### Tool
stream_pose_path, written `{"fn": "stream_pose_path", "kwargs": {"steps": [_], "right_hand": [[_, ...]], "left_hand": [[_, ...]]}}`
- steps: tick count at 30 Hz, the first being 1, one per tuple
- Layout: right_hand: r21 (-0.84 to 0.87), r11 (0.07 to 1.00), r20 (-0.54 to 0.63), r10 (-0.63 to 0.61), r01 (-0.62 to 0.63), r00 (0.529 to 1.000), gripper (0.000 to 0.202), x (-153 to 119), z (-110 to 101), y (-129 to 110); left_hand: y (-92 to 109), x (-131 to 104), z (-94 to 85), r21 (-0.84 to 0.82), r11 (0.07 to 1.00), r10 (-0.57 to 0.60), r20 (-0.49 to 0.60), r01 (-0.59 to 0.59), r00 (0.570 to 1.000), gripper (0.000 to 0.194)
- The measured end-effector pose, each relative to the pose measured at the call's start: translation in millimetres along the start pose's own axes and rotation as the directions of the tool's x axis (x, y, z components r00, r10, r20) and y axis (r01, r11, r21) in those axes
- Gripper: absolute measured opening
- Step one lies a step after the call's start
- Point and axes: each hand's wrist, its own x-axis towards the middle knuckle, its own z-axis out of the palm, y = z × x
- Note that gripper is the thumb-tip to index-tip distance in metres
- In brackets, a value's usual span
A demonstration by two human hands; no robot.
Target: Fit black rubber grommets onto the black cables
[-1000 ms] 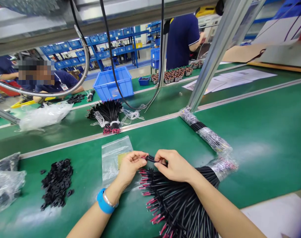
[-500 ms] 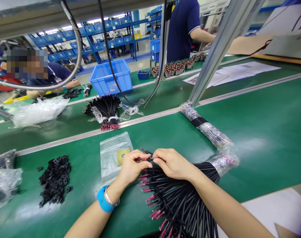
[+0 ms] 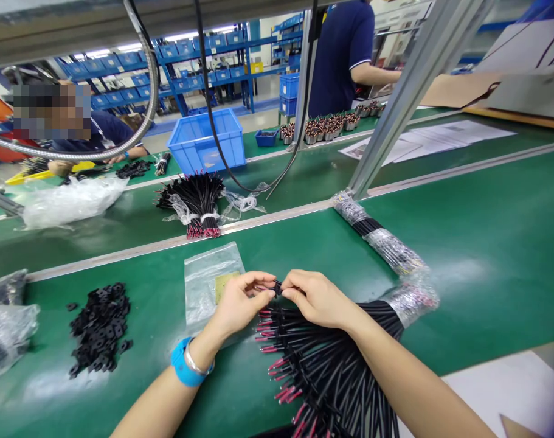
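My left hand (image 3: pixel 240 302) is closed in a pinch at a small black part (image 3: pixel 277 288) between my two hands. My right hand (image 3: pixel 320 299) grips a black cable just right of that part; the cable is mostly hidden by my fingers. Under and beside my right forearm fans out a bundle of black cables (image 3: pixel 340 371) with red wire ends and small black pieces along them. Plastic film (image 3: pixel 413 304) wraps the bundle's far end. A clear zip bag (image 3: pixel 204 283) lies behind my left hand, with a yellowish square plate (image 3: pixel 222 285) partly covered by my fingers.
A pile of small black parts (image 3: pixel 98 328) lies at left, beside plastic bags (image 3: pixel 7 328). A wrapped cable bundle (image 3: pixel 386 243) stretches toward a metal post (image 3: pixel 390 109). Across the rail are tied cables (image 3: pixel 197 204) and a blue crate (image 3: pixel 207 143). Two people work beyond.
My left hand has shifted slightly left and its fingers now meet the small black part. The cable tips that stuck out above my fingers no longer show there. My right hand is nearly unmoved.
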Motion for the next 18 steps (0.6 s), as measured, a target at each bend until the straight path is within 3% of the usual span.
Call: {"fn": "stream_pose_path", "kwargs": {"steps": [9, 12, 15, 18], "right_hand": [[-0.026, 1.000, 0.026, 0.012, -0.012, 1.000, 0.012, 0.2, 0.4, -1.1], [-0.056, 0.998, 0.084, 0.020, -0.016, 0.996, 0.014, 1.8, -3.3, -2.2], [-0.121, 0.992, 0.133, 0.055, -0.038, 0.990, 0.017, 4.4, -2.9, 1.1], [-0.255, 0.958, 0.076, 0.159, -0.135, 0.984, 0.008, 7.2, 4.7, 9.4]], "left_hand": [[-2.6, 2.5, 10.5, 0.010, 0.999, -0.045, -0.029, 0.045, 0.999, 0.026], [-0.6, -2.3, 8.7, 0.034, 0.997, -0.065, -0.007, 0.065, 0.998, 0.028], [6.6, -17.4, 0.6, 0.208, 0.978, -0.033, 0.086, 0.014, 0.996, 0.023], [13.9, -38.6, -9.8, 0.414, 0.904, 0.025, 0.198, -0.107, 0.980, 0.024]]}}
